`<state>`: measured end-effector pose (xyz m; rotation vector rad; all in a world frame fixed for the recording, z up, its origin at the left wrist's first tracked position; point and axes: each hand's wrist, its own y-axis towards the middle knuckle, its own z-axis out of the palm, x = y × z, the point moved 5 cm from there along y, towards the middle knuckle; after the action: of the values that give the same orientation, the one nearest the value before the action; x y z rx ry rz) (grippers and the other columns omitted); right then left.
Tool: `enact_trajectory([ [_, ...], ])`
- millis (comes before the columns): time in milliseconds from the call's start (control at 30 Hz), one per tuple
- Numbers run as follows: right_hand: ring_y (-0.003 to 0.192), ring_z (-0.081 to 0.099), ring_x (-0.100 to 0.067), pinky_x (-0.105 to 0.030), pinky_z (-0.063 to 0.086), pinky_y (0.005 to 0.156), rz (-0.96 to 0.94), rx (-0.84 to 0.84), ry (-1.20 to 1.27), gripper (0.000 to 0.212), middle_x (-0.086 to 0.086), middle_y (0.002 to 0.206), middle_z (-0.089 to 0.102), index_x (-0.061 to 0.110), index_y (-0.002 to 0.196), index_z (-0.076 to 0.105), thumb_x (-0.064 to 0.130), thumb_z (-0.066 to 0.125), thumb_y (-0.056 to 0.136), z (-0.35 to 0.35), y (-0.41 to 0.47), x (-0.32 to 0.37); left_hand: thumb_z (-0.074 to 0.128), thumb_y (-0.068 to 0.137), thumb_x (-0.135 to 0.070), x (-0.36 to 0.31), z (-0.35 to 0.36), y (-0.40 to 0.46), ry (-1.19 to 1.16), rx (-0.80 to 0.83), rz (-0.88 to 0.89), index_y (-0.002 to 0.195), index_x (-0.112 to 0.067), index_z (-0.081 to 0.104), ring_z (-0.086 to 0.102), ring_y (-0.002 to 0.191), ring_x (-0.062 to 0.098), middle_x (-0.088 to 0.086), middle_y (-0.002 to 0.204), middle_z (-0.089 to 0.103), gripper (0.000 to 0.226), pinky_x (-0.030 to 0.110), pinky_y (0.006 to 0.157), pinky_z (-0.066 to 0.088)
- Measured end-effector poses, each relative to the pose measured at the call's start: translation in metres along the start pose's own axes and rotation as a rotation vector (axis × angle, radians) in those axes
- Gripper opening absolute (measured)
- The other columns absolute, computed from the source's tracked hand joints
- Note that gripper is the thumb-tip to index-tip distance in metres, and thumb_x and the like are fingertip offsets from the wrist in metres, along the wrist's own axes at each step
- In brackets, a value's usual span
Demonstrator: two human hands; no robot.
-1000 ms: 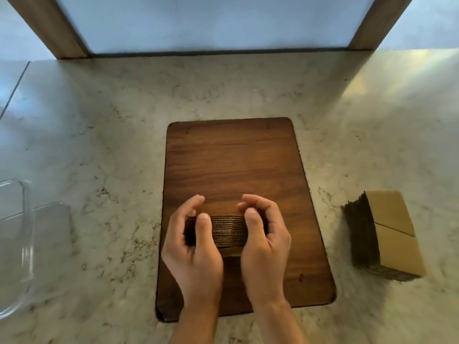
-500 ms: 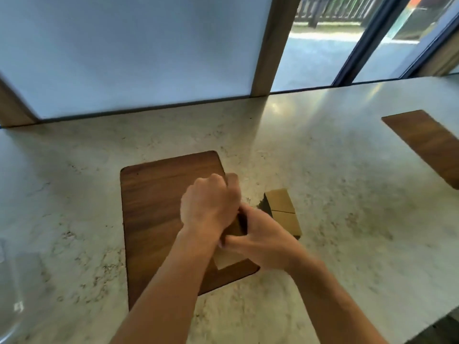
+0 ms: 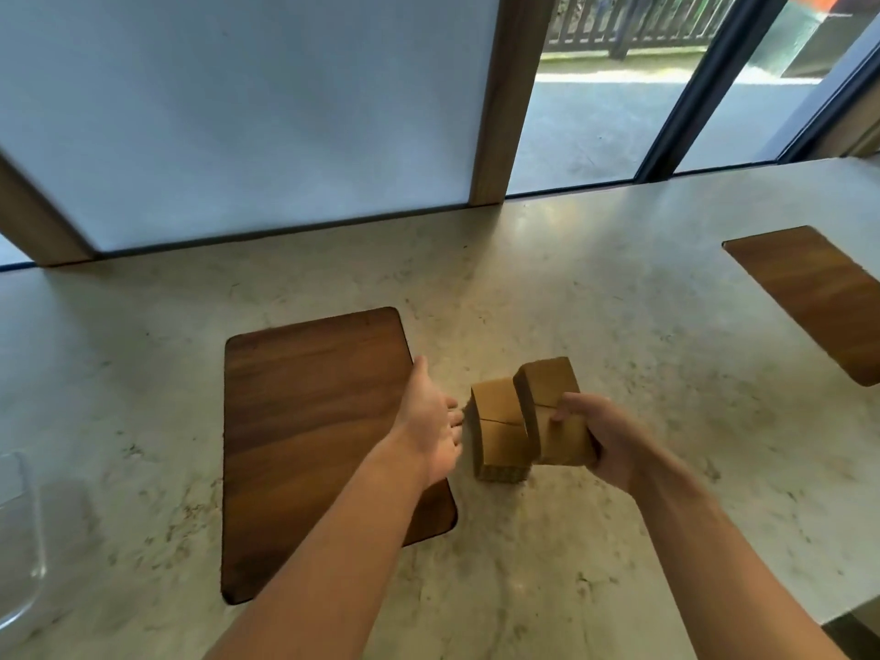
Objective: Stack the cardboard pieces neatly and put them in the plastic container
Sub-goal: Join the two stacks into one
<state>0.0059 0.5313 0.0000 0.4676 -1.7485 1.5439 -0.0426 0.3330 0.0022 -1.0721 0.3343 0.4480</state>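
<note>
The right hand (image 3: 602, 443) grips one cardboard stack (image 3: 552, 412), lifted and tilted. A second cardboard stack (image 3: 497, 428) sits on the table (image 3: 619, 302) just beside it — the open left hand (image 3: 431, 421) touches its left side. The clear plastic container (image 3: 21, 540) — far left — looks empty.

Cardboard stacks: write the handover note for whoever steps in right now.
Right hand: gripping one cardboard stack, lifted.
Left hand: open, fingers at the side of the second stack, which stands on the counter right of the wooden board.
Plastic container: far left edge, no cardboard visible in it.
Done: pieces gathered into two stacks.
Left: combine, square up, move into the container.
</note>
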Motion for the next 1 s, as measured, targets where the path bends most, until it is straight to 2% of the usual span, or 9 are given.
enact_trajectory([
  [100, 0.077, 0.063, -0.027, -0.028, 0.053, 0.047, 0.045, -0.013, -0.006, 0.038, -0.015, 0.098, 0.064, 0.008, 0.116, 0.063, 0.014, 0.065, 0.079, 0.001, 0.011, -0.007, 0.016, 0.099, -0.075, 0.005, 0.013, 0.009, -0.001, -0.028, 0.024, 0.163, -0.006, 0.0, 0.004, 0.159, 0.032, 0.017, 0.173, 0.003, 0.096, 0.045, 0.127, 0.008],
  [367, 0.085, 0.061, -0.03, -0.03, 0.053, 0.05, 0.039, -0.017, -0.048, 0.06, -0.016, 0.104, 0.062, 0.009, 0.117, 0.064, 0.025, 0.067, 0.059, 0.008, 0.029, -0.009, 0.013, 0.1, -0.075, 0.013, 0.026, 0.031, 0.013, -0.111, 0.04, 0.164, -0.013, -0.002, 0.002, 0.16, 0.031, 0.013, 0.174, 0.001, 0.091, 0.047, 0.129, 0.008],
  [500, 0.091, 0.06, -0.03, -0.032, 0.053, 0.059, 0.013, 0.028, -0.118, 0.047, -0.015, 0.106, 0.063, 0.013, 0.111, 0.063, 0.025, 0.066, 0.065, 0.017, 0.026, -0.009, 0.013, 0.095, -0.08, 0.019, 0.028, 0.041, 0.011, -0.102, 0.03, 0.165, -0.013, 0.01, 0.021, 0.157, 0.034, 0.017, 0.171, 0.02, 0.097, 0.052, 0.126, 0.023],
  [600, 0.079, 0.056, -0.025, -0.031, 0.046, 0.06, 0.001, 0.056, -0.171, 0.026, -0.01, 0.09, 0.063, 0.011, 0.091, 0.063, 0.021, 0.063, 0.067, 0.032, 0.021, -0.009, 0.012, 0.092, -0.084, 0.022, 0.037, 0.044, 0.011, -0.038, 0.028, 0.149, -0.011, 0.051, 0.055, 0.135, 0.038, 0.023, 0.145, 0.059, 0.1, 0.056, 0.116, 0.041],
  [667, 0.075, 0.051, -0.023, -0.032, 0.04, 0.062, -0.012, 0.074, -0.188, 0.019, -0.009, 0.085, 0.058, 0.015, 0.085, 0.059, 0.018, 0.059, 0.067, 0.042, 0.018, -0.01, 0.014, 0.092, -0.084, 0.024, 0.04, 0.046, 0.003, -0.061, 0.03, 0.136, -0.012, 0.064, 0.065, 0.121, 0.038, 0.021, 0.13, 0.07, 0.098, 0.056, 0.109, 0.048],
  [733, 0.078, 0.048, -0.026, -0.036, 0.038, 0.067, -0.025, 0.071, -0.157, 0.015, -0.01, 0.087, 0.055, 0.015, 0.087, 0.058, 0.013, 0.056, 0.072, 0.046, 0.016, -0.011, 0.015, 0.092, -0.084, 0.025, 0.041, 0.048, -0.015, -0.073, 0.033, 0.132, -0.011, 0.068, 0.068, 0.118, 0.037, 0.021, 0.125, 0.072, 0.098, 0.055, 0.107, 0.05],
  [800, 0.084, 0.046, -0.028, -0.04, 0.037, 0.071, -0.029, 0.081, -0.13, 0.022, -0.012, 0.09, 0.054, 0.013, 0.09, 0.057, 0.014, 0.056, 0.069, 0.046, 0.014, -0.01, 0.015, 0.092, -0.085, 0.025, 0.04, 0.047, -0.014, -0.08, 0.041, 0.135, -0.011, 0.066, 0.067, 0.12, 0.038, 0.022, 0.128, 0.071, 0.099, 0.055, 0.108, 0.05],
  [867, 0.086, 0.045, -0.029, -0.039, 0.036, 0.068, -0.022, 0.093, -0.117, 0.031, -0.012, 0.09, 0.053, 0.012, 0.091, 0.057, 0.018, 0.057, 0.06, 0.046, 0.011, -0.008, 0.015, 0.091, -0.085, 0.024, 0.04, 0.048, 0.002, -0.091, 0.04, 0.145, -0.012, 0.057, 0.062, 0.127, 0.038, 0.022, 0.139, 0.064, 0.099, 0.055, 0.11, 0.048],
  [1000, 0.088, 0.042, -0.03, -0.038, 0.034, 0.066, 0.008, 0.12, -0.019, 0.033, -0.012, 0.091, 0.05, 0.013, 0.09, 0.055, 0.02, 0.056, 0.057, 0.045, 0.009, -0.007, 0.017, 0.093, -0.083, 0.026, 0.041, 0.05, -0.001, -0.091, 0.049, 0.145, -0.013, 0.056, 0.067, 0.12, 0.039, 0.022, 0.133, 0.068, 0.096, 0.057, 0.107, 0.05],
])
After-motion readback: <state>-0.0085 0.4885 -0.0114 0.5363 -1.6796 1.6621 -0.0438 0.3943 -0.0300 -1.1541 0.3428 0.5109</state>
